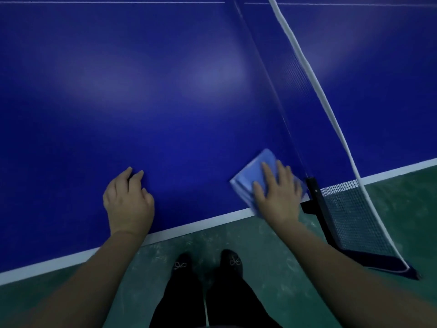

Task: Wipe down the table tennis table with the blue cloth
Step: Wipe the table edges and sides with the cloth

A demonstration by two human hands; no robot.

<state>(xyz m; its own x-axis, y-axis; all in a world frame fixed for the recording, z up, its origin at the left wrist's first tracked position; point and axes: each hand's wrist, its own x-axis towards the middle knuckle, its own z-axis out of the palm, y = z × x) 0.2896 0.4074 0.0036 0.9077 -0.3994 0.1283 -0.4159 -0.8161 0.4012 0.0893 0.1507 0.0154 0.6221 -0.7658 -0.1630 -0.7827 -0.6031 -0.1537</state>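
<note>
The dark blue table tennis table [165, 91] fills most of the view, with a white line along its near edge. A folded light blue cloth [250, 176] lies flat on the table near that edge, close to the net post. My right hand [277, 192] presses flat on the cloth, fingers spread over it. My left hand [128, 200] rests on the bare table surface to the left, fingers curled with the tips touching the table, holding nothing.
The net [305, 67] with its white top band runs from the far side to the near right. Its black clamp post [315, 197] sits just right of the cloth, and net mesh overhangs the edge. Green floor [260, 245] and my dark shoes are below.
</note>
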